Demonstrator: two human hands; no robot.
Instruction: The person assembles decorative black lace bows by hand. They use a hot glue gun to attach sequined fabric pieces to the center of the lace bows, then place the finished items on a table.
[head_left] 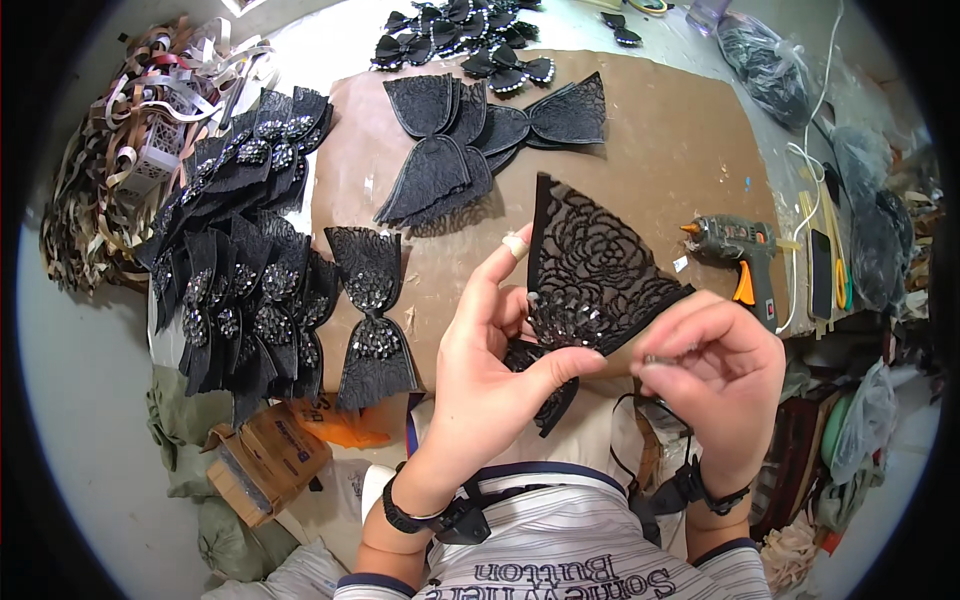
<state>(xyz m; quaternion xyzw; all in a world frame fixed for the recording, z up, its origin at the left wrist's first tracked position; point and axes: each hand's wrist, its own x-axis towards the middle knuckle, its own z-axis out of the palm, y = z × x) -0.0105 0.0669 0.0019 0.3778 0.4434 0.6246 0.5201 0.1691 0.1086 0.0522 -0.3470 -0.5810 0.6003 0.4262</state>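
Note:
A black lace bow (597,245) with a cluster of dark faceted beads is held up in my left hand (500,370), thumb in front and fingers behind. One left finger wears a pale wrap at its tip. Close to the bow's right edge, my right hand (715,365) pinches a tiny dark piece, too small to name, between thumb and forefinger. A finished-looking beaded bow (374,315) lies flat on the brown board (640,110) to the left. Plain black lace bows (430,150) are stacked beyond my hands.
Rows of beaded bows (260,290) cover the left side, beside a heap of ribbon strips (130,170). Small pearl-edged bows (460,35) lie at the far edge. On the right are a glue gun (735,240), a phone (820,270) and plastic bags (770,70). A cardboard box (265,465) stands below.

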